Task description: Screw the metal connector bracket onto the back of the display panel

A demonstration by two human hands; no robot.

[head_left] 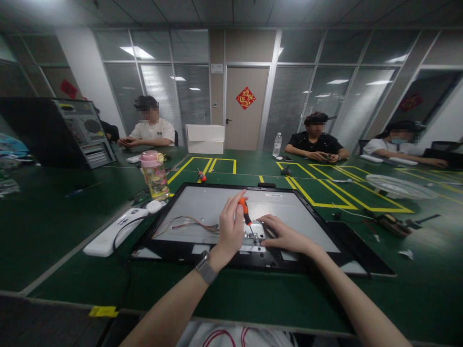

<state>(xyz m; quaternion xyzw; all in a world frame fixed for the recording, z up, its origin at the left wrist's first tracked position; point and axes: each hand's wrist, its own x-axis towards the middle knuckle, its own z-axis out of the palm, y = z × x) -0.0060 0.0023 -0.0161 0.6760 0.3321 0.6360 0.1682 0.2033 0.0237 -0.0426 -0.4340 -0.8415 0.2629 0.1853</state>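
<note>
My left hand is closed around the orange and black handle of a screwdriver. The screwdriver is tilted, its shaft running down to a small metal bracket near the front middle of a flat display panel. At the bracket's right side, my right hand grips it with fingers at the upper part and thumb lower down, close to the screwdriver's tip. The panel lies flat with its grey back up and a black frame around it. Thin wires run leftward across it from the bracket area.
Left of the panel are a white power strip and a pink-lidded bottle. A black computer case stands at far left. Right are a dark flat panel, a tool and a white fan-guard-like ring. Several people sit opposite.
</note>
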